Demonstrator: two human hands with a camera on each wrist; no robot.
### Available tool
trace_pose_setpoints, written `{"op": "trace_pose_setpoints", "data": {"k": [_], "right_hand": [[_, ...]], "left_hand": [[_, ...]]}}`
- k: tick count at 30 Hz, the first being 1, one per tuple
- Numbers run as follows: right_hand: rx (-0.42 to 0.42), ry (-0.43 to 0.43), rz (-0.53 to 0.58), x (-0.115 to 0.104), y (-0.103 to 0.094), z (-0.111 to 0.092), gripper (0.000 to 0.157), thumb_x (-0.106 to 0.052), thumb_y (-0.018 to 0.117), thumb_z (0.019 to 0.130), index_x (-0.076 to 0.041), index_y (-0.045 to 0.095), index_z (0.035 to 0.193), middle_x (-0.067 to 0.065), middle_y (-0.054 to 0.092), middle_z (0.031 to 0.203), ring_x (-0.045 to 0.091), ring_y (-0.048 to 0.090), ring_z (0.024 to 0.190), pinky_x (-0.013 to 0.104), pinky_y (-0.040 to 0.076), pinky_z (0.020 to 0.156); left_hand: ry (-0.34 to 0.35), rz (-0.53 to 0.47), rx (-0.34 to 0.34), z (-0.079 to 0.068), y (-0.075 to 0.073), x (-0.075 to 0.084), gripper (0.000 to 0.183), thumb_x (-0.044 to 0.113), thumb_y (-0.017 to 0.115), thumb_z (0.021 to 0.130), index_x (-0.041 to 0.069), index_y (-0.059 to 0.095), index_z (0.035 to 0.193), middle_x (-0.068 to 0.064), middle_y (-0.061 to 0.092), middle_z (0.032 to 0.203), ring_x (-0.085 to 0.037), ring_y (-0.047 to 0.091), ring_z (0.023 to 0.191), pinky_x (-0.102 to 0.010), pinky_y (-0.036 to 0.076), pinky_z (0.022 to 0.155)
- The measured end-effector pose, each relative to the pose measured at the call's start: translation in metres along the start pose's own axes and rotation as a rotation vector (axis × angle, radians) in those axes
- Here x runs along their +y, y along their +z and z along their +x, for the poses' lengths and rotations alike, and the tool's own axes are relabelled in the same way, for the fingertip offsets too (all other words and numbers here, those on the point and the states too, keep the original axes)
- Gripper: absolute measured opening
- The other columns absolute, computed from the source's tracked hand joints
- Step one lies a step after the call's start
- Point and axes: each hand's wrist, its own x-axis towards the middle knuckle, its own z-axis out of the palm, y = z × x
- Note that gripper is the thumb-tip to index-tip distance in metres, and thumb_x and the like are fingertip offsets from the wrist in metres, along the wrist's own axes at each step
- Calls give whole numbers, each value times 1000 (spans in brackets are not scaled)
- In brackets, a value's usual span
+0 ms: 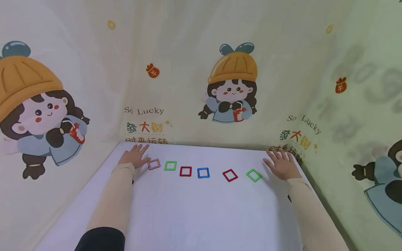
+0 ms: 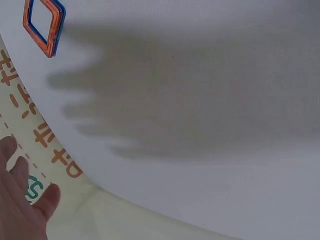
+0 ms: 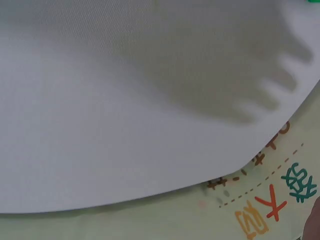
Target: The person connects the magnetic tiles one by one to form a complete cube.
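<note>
My left hand [image 1: 133, 157], fingers spread, hovers over the table's far left corner, its thumb close beside an orange square frame [image 1: 154, 168]. In the left wrist view, that orange frame shows a blue layer along one side. To its right lie a green frame [image 1: 170, 169], a red frame [image 1: 185, 175] and a blue frame [image 1: 203, 177], then a tilted red frame [image 1: 233, 179] and a tilted green frame [image 1: 258, 179]. My right hand [image 1: 282, 165] spreads its fingers above the far right corner, apart from the green frame. Neither hand holds anything.
The white table [image 1: 207, 216] has rounded far corners. A printed cloth [image 1: 182, 87] with cartoon figures hangs behind it and along both sides. Shadows of the hands fall on the tabletop.
</note>
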Motion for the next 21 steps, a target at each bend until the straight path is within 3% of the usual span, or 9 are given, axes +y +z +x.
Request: {"op": "trace_pose_setpoints", "data": {"k": [4,10,16,21], "right_hand": [[0,1,13,-7,14,0,78,-63,28,107,-7,32,161,29,30,163,57,14,152,71,8,120],[18,2,-26,-14,25,2,81,-65,28,106,-1,51,149,30,52,146,54,45,135,72,35,107],[-55,-15,-36,-26,22,5,74,-61,46,103,2,60,139,30,57,137,52,51,127,70,40,102],[-133,-11,-59,-33,18,7,66,-55,59,98,3,67,127,27,63,126,49,57,118,68,43,99]], "left_hand": [[-23,-2,-36,-5,7,-2,78,50,57,101,2,35,158,-30,42,156,-52,38,144,-74,34,108],[2,-35,-66,0,12,12,68,39,68,96,-7,52,144,-32,56,141,-50,55,129,-65,46,102],[33,-70,-103,1,17,23,65,35,72,96,-7,53,142,-28,60,133,-46,59,124,-61,48,102],[16,-105,-113,3,23,26,51,29,74,94,-3,63,133,-17,65,116,-34,64,105,-56,51,97]]}}
